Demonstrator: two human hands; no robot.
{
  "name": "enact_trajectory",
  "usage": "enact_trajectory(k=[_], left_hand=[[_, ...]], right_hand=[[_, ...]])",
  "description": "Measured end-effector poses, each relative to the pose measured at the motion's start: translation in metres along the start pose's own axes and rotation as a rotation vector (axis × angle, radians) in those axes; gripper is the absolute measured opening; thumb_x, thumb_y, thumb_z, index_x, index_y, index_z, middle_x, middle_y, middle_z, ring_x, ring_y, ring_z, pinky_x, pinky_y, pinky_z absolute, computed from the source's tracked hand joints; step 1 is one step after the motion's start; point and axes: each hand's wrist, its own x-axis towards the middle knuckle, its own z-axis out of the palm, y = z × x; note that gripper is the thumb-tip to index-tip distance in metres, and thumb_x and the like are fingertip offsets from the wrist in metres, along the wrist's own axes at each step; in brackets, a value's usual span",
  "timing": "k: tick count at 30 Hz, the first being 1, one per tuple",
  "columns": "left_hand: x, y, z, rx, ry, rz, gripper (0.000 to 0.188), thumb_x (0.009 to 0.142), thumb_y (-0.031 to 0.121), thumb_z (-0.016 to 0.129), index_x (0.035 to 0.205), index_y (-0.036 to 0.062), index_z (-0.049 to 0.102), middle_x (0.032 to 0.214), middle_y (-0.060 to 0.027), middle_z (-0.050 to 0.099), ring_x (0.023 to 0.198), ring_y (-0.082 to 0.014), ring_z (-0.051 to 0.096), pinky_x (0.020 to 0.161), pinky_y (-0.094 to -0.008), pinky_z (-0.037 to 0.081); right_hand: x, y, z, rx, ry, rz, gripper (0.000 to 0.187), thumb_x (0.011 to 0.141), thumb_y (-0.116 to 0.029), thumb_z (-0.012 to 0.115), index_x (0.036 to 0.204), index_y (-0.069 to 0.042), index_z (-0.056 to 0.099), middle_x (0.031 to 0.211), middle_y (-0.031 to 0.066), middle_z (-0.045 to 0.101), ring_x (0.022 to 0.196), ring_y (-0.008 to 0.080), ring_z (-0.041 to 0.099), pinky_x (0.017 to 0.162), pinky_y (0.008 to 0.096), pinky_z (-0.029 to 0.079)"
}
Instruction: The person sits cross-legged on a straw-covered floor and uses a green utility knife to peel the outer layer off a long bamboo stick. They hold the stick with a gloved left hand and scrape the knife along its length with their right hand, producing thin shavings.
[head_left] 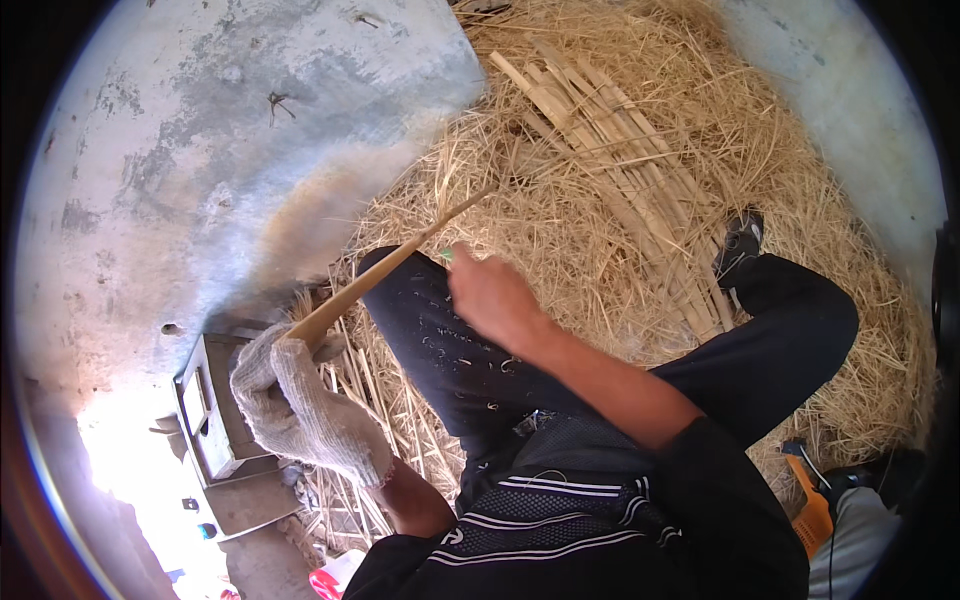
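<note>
My left hand (pixel 310 400), in a white knitted work glove, grips the wide near end of a long bamboo strip (pixel 365 282). The strip slants up and to the right across my bent left knee, and its thin far end lies over the straw. My bare right hand (pixel 497 302) is closed beside the strip, above my thigh. A small green thing (pixel 447 254) pokes out between its fingers; the rest is hidden in the fist, so its kind cannot be told. Pale shavings (pixel 500 365) dot my dark trousers.
Several split bamboo strips (pixel 625 165) lie on the straw (pixel 780 160) ahead. A worn concrete wall (pixel 230 130) rises at the left, above a wooden box (pixel 215 410). At the lower right are an orange object (pixel 813 510) and a grey trouser leg (pixel 855 545).
</note>
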Motion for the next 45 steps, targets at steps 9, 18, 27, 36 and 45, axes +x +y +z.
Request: enact_trajectory(k=[9, 18, 27, 36, 45], left_hand=[[0.005, -0.011, -0.014, -0.033, -0.121, 0.043, 0.016, 0.096, 0.010, 0.062, 0.101, -0.0059, 0.062, 0.096, -0.0167, 0.064, 0.068, -0.0205, 0.067, 0.064, -0.0263, 0.057], [-0.007, -0.005, -0.003, -0.034, -0.148, 0.017, 0.016, 0.093, 0.014, 0.066, 0.090, 0.0002, 0.058, 0.085, -0.0144, 0.066, 0.085, -0.0207, 0.062, 0.087, -0.0390, 0.051], [0.000, -0.030, -0.022, -0.138, -0.304, 0.110, 0.025, 0.094, 0.018, 0.067, 0.105, -0.0037, 0.061, 0.101, -0.0170, 0.064, 0.074, -0.0244, 0.067, 0.066, -0.0310, 0.059], [-0.004, -0.031, -0.025, -0.166, -0.244, 0.036, 0.026, 0.094, 0.020, 0.067, 0.104, -0.0021, 0.060, 0.097, -0.0176, 0.065, 0.074, -0.0242, 0.067, 0.071, -0.0342, 0.056], [-0.003, -0.036, -0.037, -0.131, -0.264, 0.059, 0.022, 0.094, 0.019, 0.066, 0.099, -0.0011, 0.060, 0.094, -0.0180, 0.065, 0.072, -0.0241, 0.066, 0.066, -0.0313, 0.056]], right_hand=[[0.010, 0.014, 0.010, -0.066, -0.048, 0.062, 0.019, 0.099, -0.017, 0.052, 0.102, 0.002, 0.054, 0.061, 0.0281, 0.060, 0.064, 0.0465, 0.065, 0.058, 0.0553, 0.052], [0.015, 0.007, -0.017, -0.005, -0.157, 0.147, 0.025, 0.098, -0.016, 0.051, 0.114, 0.004, 0.055, 0.066, 0.0259, 0.063, 0.065, 0.0458, 0.066, 0.061, 0.0542, 0.054], [0.018, 0.051, 0.003, -0.171, -0.110, 0.195, 0.025, 0.094, -0.010, 0.052, 0.113, 0.005, 0.055, 0.071, 0.0245, 0.065, 0.069, 0.0430, 0.069, 0.063, 0.0523, 0.056], [0.019, 0.056, 0.029, -0.152, -0.014, 0.089, 0.023, 0.100, -0.021, 0.052, 0.107, 0.001, 0.054, 0.063, 0.0249, 0.062, 0.061, 0.0454, 0.065, 0.055, 0.0548, 0.053], [0.027, 0.039, -0.003, 0.209, -0.301, 0.416, 0.026, 0.103, -0.022, 0.046, 0.106, 0.001, 0.056, 0.078, 0.0257, 0.068, 0.074, 0.0414, 0.070, 0.064, 0.0523, 0.055]])
